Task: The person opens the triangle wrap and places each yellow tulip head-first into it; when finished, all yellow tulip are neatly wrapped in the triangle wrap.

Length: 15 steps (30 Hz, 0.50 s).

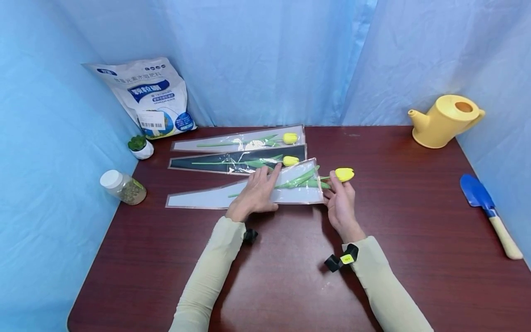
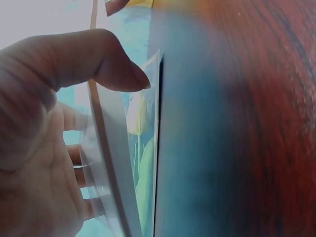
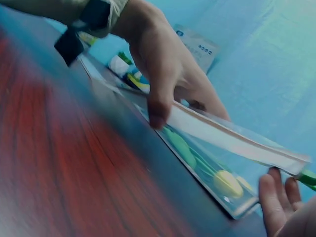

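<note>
A yellow artificial tulip lies partly inside a tapered clear-and-white flower sleeve, its blossom sticking out past the wide right end. My left hand holds the sleeve near its middle, thumb on the near edge and fingers across the far side. In the left wrist view, the thumb bends over the sleeve's edge. My right hand pinches the tulip just below the blossom, beside the sleeve's mouth. Its fingers show under that end in the right wrist view.
Behind lie a dark sleeve and a white sleeve, each with a yellow tulip inside. At left stand a fertilizer bag, a small potted succulent and a lidded jar. A yellow watering can and blue trowel are at right.
</note>
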### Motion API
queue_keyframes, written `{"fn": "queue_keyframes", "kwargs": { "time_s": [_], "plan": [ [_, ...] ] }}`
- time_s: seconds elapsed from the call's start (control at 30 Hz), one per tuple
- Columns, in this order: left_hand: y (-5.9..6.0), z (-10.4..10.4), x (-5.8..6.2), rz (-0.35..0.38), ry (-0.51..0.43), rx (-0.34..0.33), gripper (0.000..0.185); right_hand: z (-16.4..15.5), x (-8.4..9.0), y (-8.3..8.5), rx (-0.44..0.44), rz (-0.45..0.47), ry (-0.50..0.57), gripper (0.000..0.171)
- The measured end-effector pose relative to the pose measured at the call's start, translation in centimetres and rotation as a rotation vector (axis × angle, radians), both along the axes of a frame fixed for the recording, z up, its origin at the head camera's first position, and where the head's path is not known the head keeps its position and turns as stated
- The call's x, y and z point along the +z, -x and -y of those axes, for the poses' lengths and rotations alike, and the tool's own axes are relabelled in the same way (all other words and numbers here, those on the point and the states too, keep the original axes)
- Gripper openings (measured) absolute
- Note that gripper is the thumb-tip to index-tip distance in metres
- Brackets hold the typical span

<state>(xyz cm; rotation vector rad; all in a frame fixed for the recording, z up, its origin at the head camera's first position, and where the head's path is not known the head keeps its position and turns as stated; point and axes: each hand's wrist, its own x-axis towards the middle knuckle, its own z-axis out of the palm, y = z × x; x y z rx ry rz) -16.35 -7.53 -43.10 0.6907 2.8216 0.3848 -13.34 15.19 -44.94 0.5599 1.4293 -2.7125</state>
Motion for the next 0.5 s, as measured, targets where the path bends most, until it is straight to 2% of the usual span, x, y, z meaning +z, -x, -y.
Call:
{"fn": "queue_keyframes", "kwargs": {
  "time_s": [0.13,0.27,0.5],
  "plan": [
    [0.0,0.1,-0.1,-0.013,-0.009,0.004,0.119,-1.2,0.6,0.1,0.086,-0.021,-0.066,0.018],
    [0.1,0.2,-0.1,-0.011,-0.015,0.006,0.118,-2.4,1.0,0.2,0.115,-0.054,-0.146,0.023],
    [0.3,0.4,0.0,0.002,-0.016,0.013,0.116,-4.5,1.5,0.4,0.156,-0.100,-0.115,0.015]
  ]
}}
